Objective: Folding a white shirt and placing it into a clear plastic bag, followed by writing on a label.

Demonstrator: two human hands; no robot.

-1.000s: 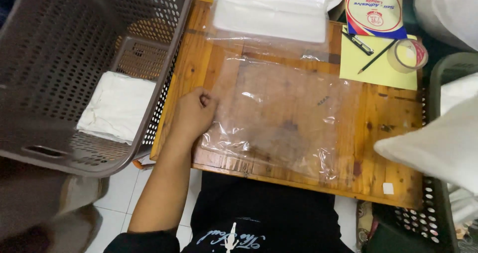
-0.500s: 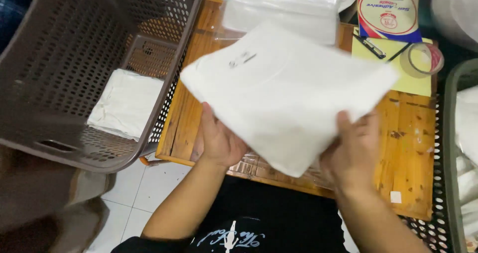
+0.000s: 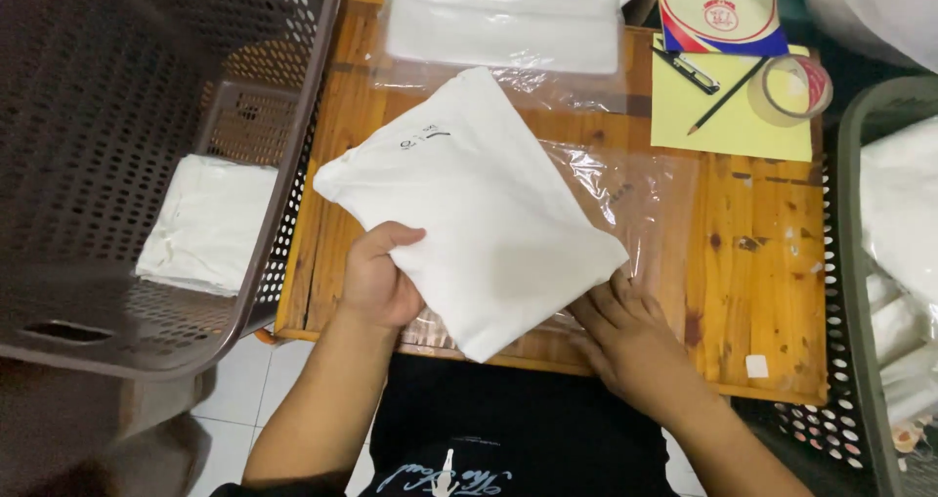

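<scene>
**Folded white cloth held over a clear bag on the worktop**

The left hand (image 3: 376, 277) has its grip closed on the near left edge of a folded white cloth (image 3: 469, 204), thumb on top and fingers tucked beneath. The cloth lies tilted across the middle of the wooden worktop (image 3: 752, 233), one corner pointing toward 10 o'clock and another toward 6 o'clock, and it carries a small dark mark near its far left corner. The right hand (image 3: 630, 331) rests at 5 o'clock from the cloth, fingers spread flat and pressing on the near edge of a clear plastic bag (image 3: 635, 194) that lies under the cloth; its grip is open, holding nothing. The bag spreads out from beneath the cloth toward 2 o'clock.

At 12 o'clock on the worktop sits a stack of bagged white cloths (image 3: 503, 13). At 1 to 2 o'clock lies a yellow paper sheet (image 3: 733, 126) with a pencil (image 3: 728, 96), a black clip (image 3: 687, 70) and a roll of clear tape (image 3: 796, 88) on it, and a label packet (image 3: 718, 8) just beyond.

At 9 o'clock a brown perforated basket (image 3: 117, 116) stands tipped against the worktop, with one folded white cloth in the basket (image 3: 210, 223). At 3 o'clock a dark basket (image 3: 865, 116) holds more white bundles.
</scene>
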